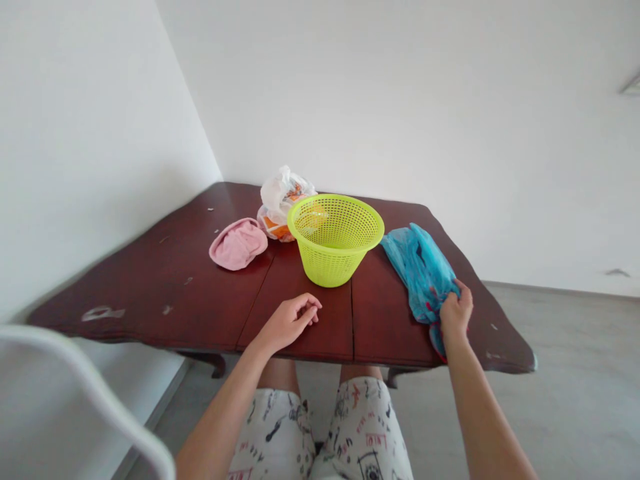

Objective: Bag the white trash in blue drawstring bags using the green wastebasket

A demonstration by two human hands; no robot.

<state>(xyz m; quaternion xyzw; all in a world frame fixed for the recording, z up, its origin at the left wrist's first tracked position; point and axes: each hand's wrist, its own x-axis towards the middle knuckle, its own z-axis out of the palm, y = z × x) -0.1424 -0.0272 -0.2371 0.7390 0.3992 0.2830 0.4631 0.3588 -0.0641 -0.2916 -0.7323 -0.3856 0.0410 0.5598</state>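
Note:
My right hand (456,312) grips the near end of a crumpled blue plastic bag (423,263), which lies along the right side of the table. Some red shows at the bag's near end, close to my fingers. My left hand (293,321) rests by the table's front edge with its fingers curled in and nothing seen in them. Just beyond that hand stands a yellow-green perforated plastic basket (330,267), upright. Its visible inside holds nothing I can make out.
A pink cloth hat (239,245) lies left of the basket. Behind it sits a white and orange plastic bag (285,193), partly hidden by the basket. The dark red wooden table (165,287) meets white walls at the back and left. A white curved bar (85,380) crosses the lower left.

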